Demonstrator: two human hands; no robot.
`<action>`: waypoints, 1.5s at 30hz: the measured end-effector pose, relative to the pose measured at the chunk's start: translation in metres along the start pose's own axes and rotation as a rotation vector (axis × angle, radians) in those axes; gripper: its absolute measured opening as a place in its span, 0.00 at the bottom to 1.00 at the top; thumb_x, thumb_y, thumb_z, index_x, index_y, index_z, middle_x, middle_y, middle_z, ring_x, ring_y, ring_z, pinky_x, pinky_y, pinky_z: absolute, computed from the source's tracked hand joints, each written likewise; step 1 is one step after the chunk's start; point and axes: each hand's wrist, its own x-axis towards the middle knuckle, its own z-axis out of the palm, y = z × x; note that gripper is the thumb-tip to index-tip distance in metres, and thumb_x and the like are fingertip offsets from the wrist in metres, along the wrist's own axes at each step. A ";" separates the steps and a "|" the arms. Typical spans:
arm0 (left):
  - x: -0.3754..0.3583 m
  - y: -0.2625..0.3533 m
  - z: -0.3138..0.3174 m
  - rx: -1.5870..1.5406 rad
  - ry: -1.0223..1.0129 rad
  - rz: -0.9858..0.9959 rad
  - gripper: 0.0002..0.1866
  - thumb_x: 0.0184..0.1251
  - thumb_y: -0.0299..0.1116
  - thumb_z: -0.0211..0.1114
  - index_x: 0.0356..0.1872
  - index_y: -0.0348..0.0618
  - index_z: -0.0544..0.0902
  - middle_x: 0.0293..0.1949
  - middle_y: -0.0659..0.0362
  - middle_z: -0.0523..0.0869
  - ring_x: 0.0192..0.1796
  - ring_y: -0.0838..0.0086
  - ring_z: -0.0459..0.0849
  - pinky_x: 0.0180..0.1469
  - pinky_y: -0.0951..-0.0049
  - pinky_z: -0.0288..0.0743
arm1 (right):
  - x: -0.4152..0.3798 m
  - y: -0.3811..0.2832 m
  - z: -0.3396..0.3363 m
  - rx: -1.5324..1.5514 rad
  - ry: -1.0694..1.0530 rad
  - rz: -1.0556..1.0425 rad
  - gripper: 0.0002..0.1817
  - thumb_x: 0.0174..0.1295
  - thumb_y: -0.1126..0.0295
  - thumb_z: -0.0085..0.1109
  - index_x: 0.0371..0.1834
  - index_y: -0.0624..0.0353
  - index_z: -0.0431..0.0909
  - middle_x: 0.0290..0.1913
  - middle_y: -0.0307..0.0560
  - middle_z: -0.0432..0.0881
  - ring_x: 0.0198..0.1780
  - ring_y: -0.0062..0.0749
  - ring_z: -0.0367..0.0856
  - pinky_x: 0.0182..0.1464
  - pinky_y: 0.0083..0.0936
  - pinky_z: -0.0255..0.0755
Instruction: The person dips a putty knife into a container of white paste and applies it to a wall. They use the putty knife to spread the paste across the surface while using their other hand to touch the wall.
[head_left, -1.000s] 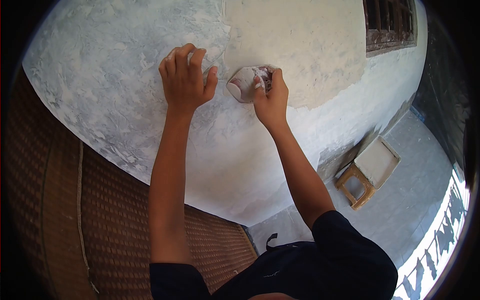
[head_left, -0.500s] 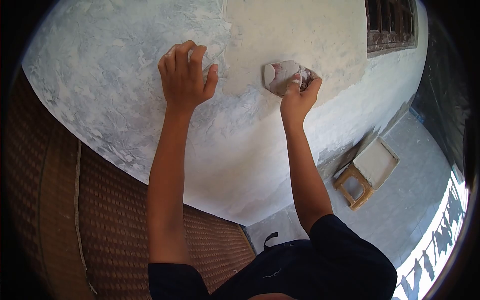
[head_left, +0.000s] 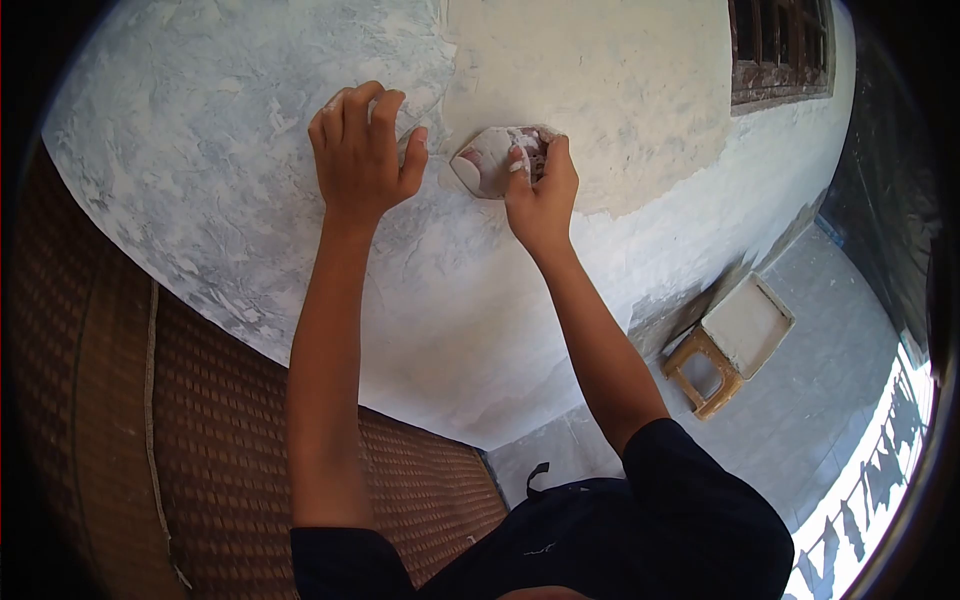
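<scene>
My right hand grips a flat scraper smeared with whitish paste, its blade against the wall. Thumb and fingers close round the scraper's coated upper end. To the left, my left hand is at the mottled grey-white part of the wall, its fingers apart and bent, with nothing in it. Around the scraper, a smoother cream coat covers the wall above, and a paler band runs below.
A barred window is at the upper right. On the grey floor stands a yellowish stool beside a tray of pale paste. Brown woven matting borders the wall at lower left.
My right hand has moved left along the wall with the scraper, closer to my left hand. My left hand has shifted only slightly left.
</scene>
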 end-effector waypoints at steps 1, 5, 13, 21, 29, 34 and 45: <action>0.000 -0.001 0.000 -0.004 0.007 -0.001 0.21 0.60 0.42 0.59 0.53 0.47 0.72 0.50 0.56 0.76 0.53 0.59 0.71 0.56 0.56 0.59 | 0.003 0.002 0.001 0.026 0.032 0.027 0.10 0.57 0.79 0.54 0.42 0.69 0.69 0.35 0.59 0.77 0.35 0.44 0.77 0.40 0.31 0.71; 0.000 -0.001 0.000 0.021 -0.002 -0.005 0.21 0.60 0.42 0.59 0.53 0.47 0.72 0.50 0.56 0.76 0.53 0.59 0.71 0.56 0.56 0.59 | 0.013 0.008 -0.020 0.023 0.319 0.191 0.08 0.62 0.78 0.52 0.42 0.71 0.68 0.34 0.55 0.78 0.33 0.33 0.77 0.38 0.26 0.71; 0.001 0.000 -0.001 0.006 -0.018 -0.014 0.20 0.60 0.42 0.59 0.52 0.47 0.73 0.50 0.56 0.76 0.53 0.59 0.71 0.56 0.56 0.59 | 0.001 0.010 -0.010 -0.026 0.036 0.071 0.09 0.61 0.78 0.53 0.43 0.71 0.69 0.36 0.57 0.77 0.37 0.40 0.78 0.42 0.30 0.71; 0.002 0.000 0.001 0.039 0.012 -0.007 0.19 0.59 0.43 0.58 0.50 0.48 0.73 0.48 0.57 0.76 0.51 0.61 0.72 0.55 0.58 0.60 | -0.007 0.003 -0.014 0.033 -0.060 0.014 0.14 0.56 0.80 0.53 0.46 0.71 0.69 0.39 0.61 0.76 0.40 0.50 0.77 0.45 0.35 0.71; 0.000 -0.001 0.001 0.040 -0.006 -0.006 0.20 0.62 0.43 0.57 0.52 0.47 0.73 0.50 0.55 0.76 0.53 0.60 0.71 0.56 0.57 0.59 | 0.027 0.006 -0.044 0.046 0.326 0.228 0.11 0.62 0.79 0.51 0.46 0.73 0.68 0.37 0.57 0.78 0.35 0.34 0.77 0.41 0.27 0.72; 0.001 0.000 -0.001 0.041 -0.006 -0.026 0.20 0.62 0.43 0.58 0.53 0.47 0.72 0.50 0.55 0.76 0.54 0.60 0.71 0.56 0.56 0.59 | 0.010 0.005 -0.021 0.004 -0.114 -0.059 0.11 0.58 0.78 0.54 0.43 0.70 0.70 0.37 0.60 0.77 0.38 0.41 0.78 0.43 0.30 0.72; 0.001 -0.001 0.001 0.063 0.042 -0.029 0.19 0.64 0.45 0.55 0.52 0.48 0.72 0.49 0.56 0.76 0.53 0.61 0.71 0.55 0.57 0.60 | 0.029 0.009 -0.043 0.062 -0.011 -0.014 0.08 0.59 0.77 0.54 0.40 0.68 0.70 0.35 0.58 0.78 0.37 0.44 0.78 0.43 0.32 0.72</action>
